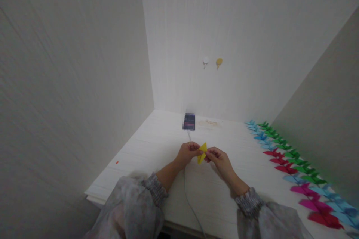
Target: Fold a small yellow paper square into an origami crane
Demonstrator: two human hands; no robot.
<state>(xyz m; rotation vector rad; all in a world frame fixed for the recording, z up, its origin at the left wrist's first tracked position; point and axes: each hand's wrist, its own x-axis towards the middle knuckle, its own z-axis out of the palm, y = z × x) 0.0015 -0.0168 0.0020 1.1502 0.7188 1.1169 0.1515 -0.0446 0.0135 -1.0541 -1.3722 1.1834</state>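
Both hands, left and right, pinch the yellow paper mid-frame with fingers narrowed on its edges, lifted off the table so the folds stay reachable.

Just one view here, a head cam looking forward and down over the desk from its near edge, aimed at 12 o'clock into the wall corner. Pretty close in: both forearms come in from 6 o'clock, and a side wall runs off toward 3 o'clock.
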